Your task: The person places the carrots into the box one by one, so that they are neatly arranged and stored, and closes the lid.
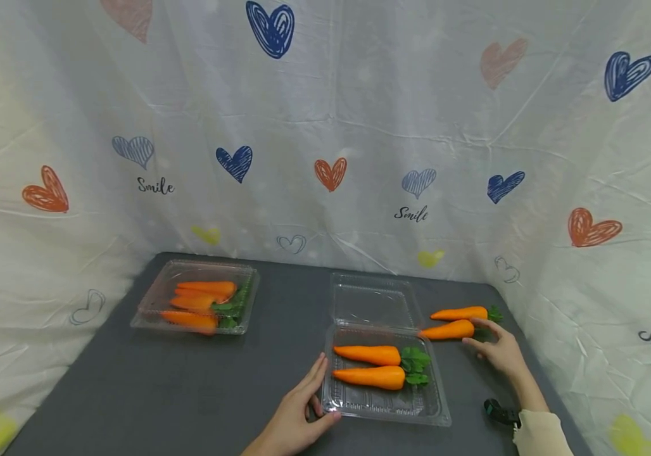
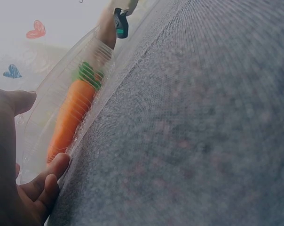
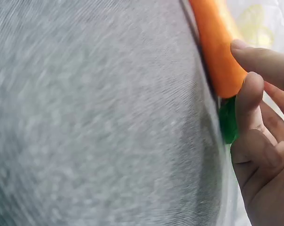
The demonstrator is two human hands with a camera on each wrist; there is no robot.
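In the head view an opened clear plastic container [image 1: 385,411] has its lid folded back behind it. Two carrots [image 1: 368,377] with green tops lie side by side inside. My left hand [image 1: 297,405] rests against the container's left side and front-left corner, index finger extended and thumb spread. Beyond the container's right side, my right hand [image 1: 499,348] has thumb and index finger around the leafy end of a carrot [image 1: 448,330]. In the right wrist view a fingertip overlaps this carrot [image 3: 219,52]. Right behind it lies another carrot [image 1: 459,313].
A closed clear container [image 1: 151,316] with several carrots stands at the back left of the grey table [image 1: 189,392]. A white curtain [image 1: 280,95] printed with hearts hangs behind and on both sides. A black device [image 1: 499,411] is on the right wrist.
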